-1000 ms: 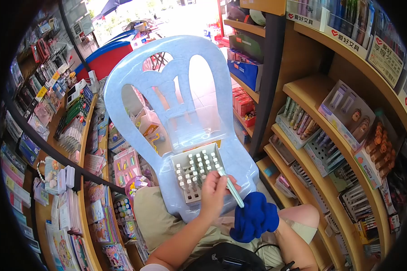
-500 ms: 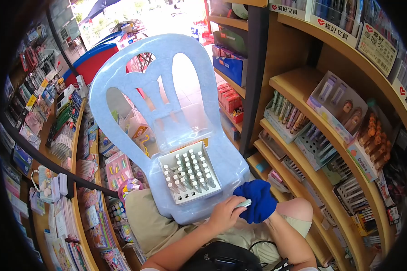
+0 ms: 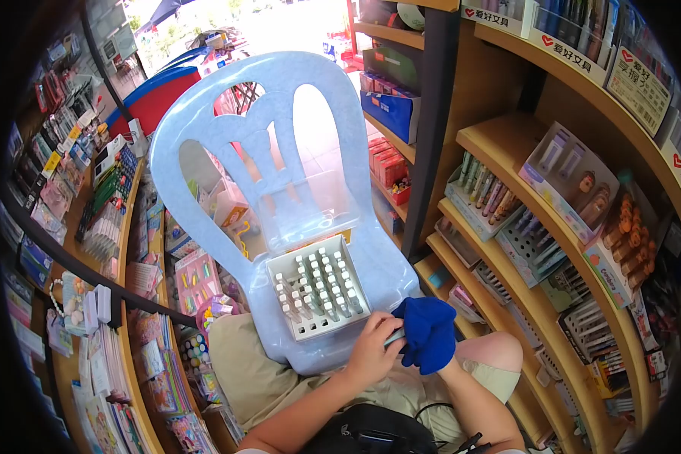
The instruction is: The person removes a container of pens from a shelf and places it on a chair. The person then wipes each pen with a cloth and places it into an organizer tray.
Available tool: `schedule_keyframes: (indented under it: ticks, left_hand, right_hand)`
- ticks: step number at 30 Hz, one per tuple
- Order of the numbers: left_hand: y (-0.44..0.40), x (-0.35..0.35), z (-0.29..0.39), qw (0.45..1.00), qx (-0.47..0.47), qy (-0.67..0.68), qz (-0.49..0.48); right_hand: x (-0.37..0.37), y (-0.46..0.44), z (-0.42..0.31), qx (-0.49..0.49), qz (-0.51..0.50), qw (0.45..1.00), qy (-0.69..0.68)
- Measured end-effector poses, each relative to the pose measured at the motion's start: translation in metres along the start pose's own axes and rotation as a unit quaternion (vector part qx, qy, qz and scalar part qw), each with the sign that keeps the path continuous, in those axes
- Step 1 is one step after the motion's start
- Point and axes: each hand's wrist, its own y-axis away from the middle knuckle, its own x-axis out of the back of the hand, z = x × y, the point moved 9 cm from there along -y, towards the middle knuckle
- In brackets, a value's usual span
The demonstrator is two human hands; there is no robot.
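Observation:
My left hand (image 3: 374, 345) is closed around a slim, pale stick-shaped item (image 3: 395, 337), whose exact kind I cannot make out. One end of it touches a blue cloth (image 3: 429, 333). That cloth is bunched over my right hand (image 3: 449, 371), hiding its fingers, and is pressed toward the item. Just beyond both hands, a white box (image 3: 315, 330) rests on the seat of a light-blue plastic chair (image 3: 280, 321). Upright in its holes stand rows of small white-capped, clear-bodied pieces (image 3: 325, 286). A few holes in the near row show dark.
Behind the box, a clear plastic container (image 3: 306, 208) leans toward the chair back. Curved wooden shelves (image 3: 507, 163) of boxed pens rise close on my right. Racks of stationery and booklets (image 3: 110, 363) stand on the left.
The blue cloth and both hands have shifted slightly. The pale item, earlier lying across the front of the cloth, now shows less, with its far end against the cloth's edge.

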Motion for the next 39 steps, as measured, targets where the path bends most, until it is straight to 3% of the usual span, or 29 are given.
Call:
schedule_keyframes:
  ticks: [1, 3, 5, 7, 9, 13, 15, 17, 19, 20, 22, 24, 26, 29, 31, 32, 34, 37, 39]
  left_hand:
    - [0.0, 0.0, 0.0, 1.0, 0.013, 0.008, -0.005]
    - [0.001, -0.001, 0.003, 0.999, 0.037, 0.024, -0.016]
    - [0.011, -0.004, -0.009, 0.996, 0.065, 0.003, -0.06]
    - [0.016, -0.004, -0.015, 0.991, 0.091, -0.021, -0.092]
    - [0.019, -0.003, -0.016, 0.986, 0.118, -0.044, -0.11]
    - [0.018, -0.009, -0.018, 0.987, 0.107, -0.067, -0.101]
    - [0.015, -0.009, -0.014, 0.985, 0.104, -0.095, -0.099]
    - [0.015, -0.006, -0.011, 0.986, 0.1, -0.096, -0.094]
    - [0.014, -0.002, -0.006, 0.985, 0.099, -0.099, -0.098]
    - [0.012, 0.001, -0.001, 0.985, 0.099, -0.1, -0.104]
    - [0.007, 0.004, 0.003, 0.982, 0.103, -0.099, -0.12]
    - [-0.002, 0.014, 0.003, 0.979, 0.109, -0.098, -0.141]
    - [-0.016, 0.037, -0.004, 0.975, 0.153, -0.09, -0.13]
    - [-0.062, 0.104, -0.017, 0.987, 0.132, -0.089, -0.011]
    - [-0.097, 0.147, -0.017, 0.972, 0.178, -0.151, 0.028]
    - [-0.117, 0.165, -0.037, 0.971, 0.098, -0.213, 0.046]
    - [-0.139, 0.189, -0.051, 0.94, 0.079, -0.324, 0.071]
    - [-0.151, 0.192, -0.09, 0.887, 0.168, -0.429, -0.039]
    - [-0.158, 0.177, -0.106, 0.876, 0.159, -0.439, -0.119]
  right_hand:
    - [0.004, -0.001, -0.008, 0.045, 0.06, 0.993, -0.092]
    - [0.009, -0.009, -0.02, 0.049, 0.063, 0.995, -0.06]
    - [0.009, -0.004, 0.027, -0.11, 0.107, 0.928, -0.339]
    - [0.013, -0.003, 0.025, -0.096, 0.1, 0.919, -0.37]
    - [0.02, 0.0, 0.032, -0.113, 0.153, 0.931, -0.312]
    - [0.013, 0.004, 0.029, -0.178, 0.151, 0.922, -0.31]
    - [0.013, 0.002, 0.024, -0.151, 0.167, 0.925, -0.306]
    - [0.017, -0.006, 0.007, -0.043, 0.128, 0.974, -0.184]
    - [0.015, -0.007, 0.006, -0.052, 0.118, 0.971, -0.203]
    - [0.013, -0.003, 0.007, -0.116, 0.125, 0.944, -0.283]
    - [0.015, 0.002, 0.017, -0.186, 0.138, 0.928, -0.29]
    - [0.028, -0.003, 0.032, -0.135, 0.124, 0.953, -0.24]
    - [0.033, 0.006, 0.046, -0.181, 0.232, 0.882, -0.369]
    - [0.034, -0.001, 0.038, -0.089, 0.126, 0.931, -0.33]
    - [0.026, 0.001, 0.033, -0.125, 0.111, 0.906, -0.388]
    - [0.023, 0.002, 0.038, -0.133, 0.103, 0.902, -0.397]
    - [0.018, 0.002, 0.041, -0.151, 0.104, 0.887, -0.423]
    - [0.016, 0.001, 0.041, -0.17, 0.119, 0.87, -0.447]
    - [0.017, 0.002, 0.051, -0.175, 0.121, 0.869, -0.446]
